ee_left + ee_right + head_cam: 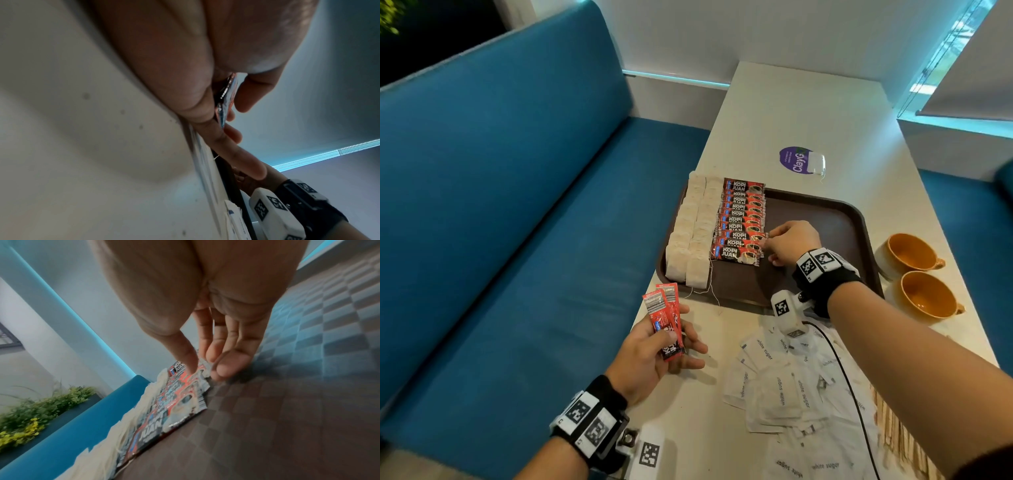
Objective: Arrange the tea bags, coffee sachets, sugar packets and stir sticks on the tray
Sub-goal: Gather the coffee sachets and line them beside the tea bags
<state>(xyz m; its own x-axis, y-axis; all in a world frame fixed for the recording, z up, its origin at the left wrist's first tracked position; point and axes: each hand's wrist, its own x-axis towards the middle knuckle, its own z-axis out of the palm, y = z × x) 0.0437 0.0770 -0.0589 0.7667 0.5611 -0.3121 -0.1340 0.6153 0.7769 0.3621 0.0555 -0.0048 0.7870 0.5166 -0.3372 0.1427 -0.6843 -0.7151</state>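
A brown tray (825, 219) holds two columns of tea bags (693, 233) along its left side. Beside them lies an overlapping row of red coffee sachets (743, 219). My right hand (770, 245) is at the row's right edge, near its lower end. There thumb and fingers (189, 360) pinch the crimped end of one sachet (203, 368). My left hand (674, 339) hovers off the tray's near left corner and grips two more red sachets (666, 318), seen edge-on between its fingers (226, 97). White sugar packets (784, 390) lie heaped on the table, with wooden stir sticks (897, 431) partly under my right arm.
Two orange-lined cups (907, 253) (924, 298) stand right of the tray. A loose tea bag (815, 163) lies on a purple sticker (792, 159) beyond the tray. A blue sofa (517, 205) runs along the table's left edge. The tray's right half is bare.
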